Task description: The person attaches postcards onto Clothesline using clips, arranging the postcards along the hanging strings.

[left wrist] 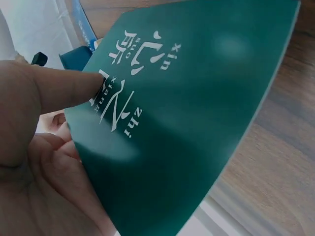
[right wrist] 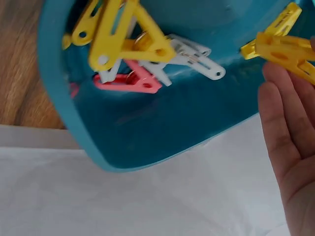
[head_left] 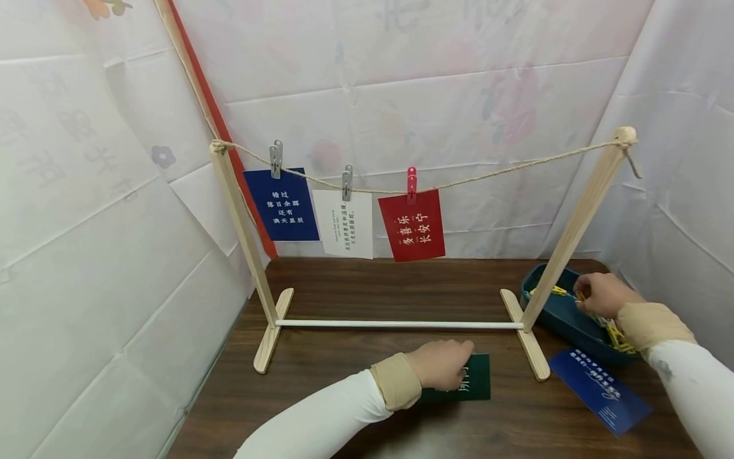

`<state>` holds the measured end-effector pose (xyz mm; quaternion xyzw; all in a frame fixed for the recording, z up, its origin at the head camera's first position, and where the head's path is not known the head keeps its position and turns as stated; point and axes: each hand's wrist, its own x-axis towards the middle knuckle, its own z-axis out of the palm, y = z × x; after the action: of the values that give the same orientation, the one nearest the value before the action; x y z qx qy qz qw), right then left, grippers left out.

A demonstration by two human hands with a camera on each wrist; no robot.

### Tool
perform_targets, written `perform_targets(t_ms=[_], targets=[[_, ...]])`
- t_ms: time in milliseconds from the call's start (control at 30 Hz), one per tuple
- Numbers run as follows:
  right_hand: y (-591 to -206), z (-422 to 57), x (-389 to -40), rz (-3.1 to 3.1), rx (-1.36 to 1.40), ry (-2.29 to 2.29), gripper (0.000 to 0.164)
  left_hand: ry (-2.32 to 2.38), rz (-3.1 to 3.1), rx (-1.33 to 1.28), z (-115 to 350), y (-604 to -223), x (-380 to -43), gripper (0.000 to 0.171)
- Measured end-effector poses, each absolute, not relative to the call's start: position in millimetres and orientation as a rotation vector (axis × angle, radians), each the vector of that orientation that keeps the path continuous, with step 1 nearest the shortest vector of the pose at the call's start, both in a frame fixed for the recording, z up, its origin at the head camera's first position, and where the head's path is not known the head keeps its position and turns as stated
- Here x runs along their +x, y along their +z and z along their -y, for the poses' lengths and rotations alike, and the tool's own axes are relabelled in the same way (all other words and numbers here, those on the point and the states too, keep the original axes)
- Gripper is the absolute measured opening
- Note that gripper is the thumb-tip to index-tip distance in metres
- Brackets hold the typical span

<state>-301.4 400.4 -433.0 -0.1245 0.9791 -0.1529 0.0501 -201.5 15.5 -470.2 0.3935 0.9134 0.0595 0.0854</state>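
Note:
My left hand (head_left: 441, 364) pinches a green card (left wrist: 197, 98) with white lettering between thumb and fingers, low over the table in front of the wooden stand. In the right wrist view, my right hand (right wrist: 295, 128) holds a yellow clothespin (right wrist: 283, 51) above a teal basin (right wrist: 162, 132). Yellow, pink and white-grey clothespins lie loose in the basin. Across the stand runs a twine (head_left: 499, 173). From it hang a blue card (head_left: 281, 210) and a white card (head_left: 345, 223) on grey clips, and a red card (head_left: 413, 229) on a pink clip.
Another blue card (head_left: 599, 389) lies on the table beside the basin. The stand has a left post (head_left: 246, 236), a right post (head_left: 579, 223) and a white crossbar (head_left: 395, 324) low between them. White cloth walls (head_left: 430, 115) surround the brown table (head_left: 344, 290).

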Motion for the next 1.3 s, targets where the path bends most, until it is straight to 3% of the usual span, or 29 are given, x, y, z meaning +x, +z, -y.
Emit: perform_targets(t_ms=[367, 600, 1000, 1300], targets=[[-424, -391, -291, -3.171, -0.377, -0.597, 0.038, 0.381, -2.677, 1.192, -13, -462, -205, 0.017], [-414, -385, -283, -3.261, -0.331, -0.762, 0.039, 0.44, -2.673, 1.222, -11, -458, -207, 0.023], [-407, -379, -270, -3.355, -0.302, -0.879, 0.033, 0.482, -2.657, 1.26, -10, -454, -210, 0.009], [-403, -371, -259, -3.425, -0.322, -0.946, 0.032, 0.438, -2.738, 1.278, -6, -451, -214, 0.013]])
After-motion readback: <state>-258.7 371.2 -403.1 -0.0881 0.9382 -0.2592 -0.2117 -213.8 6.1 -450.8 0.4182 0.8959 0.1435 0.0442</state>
